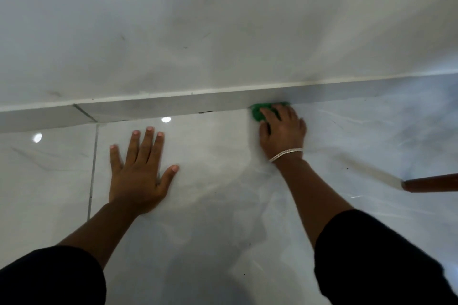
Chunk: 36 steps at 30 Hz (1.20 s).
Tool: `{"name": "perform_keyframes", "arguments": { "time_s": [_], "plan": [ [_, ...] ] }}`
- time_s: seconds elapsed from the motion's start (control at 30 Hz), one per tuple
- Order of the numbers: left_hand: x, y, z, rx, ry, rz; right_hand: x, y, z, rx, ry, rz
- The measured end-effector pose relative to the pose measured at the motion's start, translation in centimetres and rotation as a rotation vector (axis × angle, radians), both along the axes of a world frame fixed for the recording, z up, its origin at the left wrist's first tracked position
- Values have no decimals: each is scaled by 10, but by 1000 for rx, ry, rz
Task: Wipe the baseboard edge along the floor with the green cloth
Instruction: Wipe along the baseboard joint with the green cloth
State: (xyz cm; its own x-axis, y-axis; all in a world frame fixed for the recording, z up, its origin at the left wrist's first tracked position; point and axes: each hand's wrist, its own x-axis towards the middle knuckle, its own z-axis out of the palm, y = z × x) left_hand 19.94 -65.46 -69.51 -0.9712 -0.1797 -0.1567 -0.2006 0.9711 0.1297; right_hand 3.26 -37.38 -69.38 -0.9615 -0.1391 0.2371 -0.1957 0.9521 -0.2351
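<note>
A grey baseboard runs across the view where the white wall meets the glossy tiled floor. My right hand presses a bunched green cloth against the bottom edge of the baseboard, right of centre; most of the cloth is hidden under my fingers. A silver bracelet sits on that wrist. My left hand lies flat on the floor with fingers spread, well short of the baseboard and holding nothing.
A brown wooden furniture leg reaches in at the right edge, just above the floor. A tile joint runs down the floor at left, and a small dark mark sits at the baseboard's foot.
</note>
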Motion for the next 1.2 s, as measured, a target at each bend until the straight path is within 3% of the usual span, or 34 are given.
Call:
{"name": "perform_keyframes", "arguments": {
  "time_s": [0.2,0.27,0.4,0.5,0.73,0.9,1.07,1.2],
  "plan": [
    [-1,2,-2,9,35,2,12,-55,16,-100,-207,-434],
    [-2,2,-3,5,32,-5,32,-90,20,-64,-166,-330],
    [-2,1,-3,-11,31,8,47,-113,21,22,-172,76],
    [-1,-1,-3,6,32,-5,26,-84,26,127,-120,160],
    [0,-3,-4,13,41,0,-10,-6,27,121,-189,-229],
    [0,0,-1,-6,42,4,12,-65,18,-7,-175,-492],
    [-2,-2,-3,-6,26,0,73,-171,20,-37,-71,-73],
    [-2,-2,-3,1,20,4,67,-171,18,32,-86,171]
  ]
}}
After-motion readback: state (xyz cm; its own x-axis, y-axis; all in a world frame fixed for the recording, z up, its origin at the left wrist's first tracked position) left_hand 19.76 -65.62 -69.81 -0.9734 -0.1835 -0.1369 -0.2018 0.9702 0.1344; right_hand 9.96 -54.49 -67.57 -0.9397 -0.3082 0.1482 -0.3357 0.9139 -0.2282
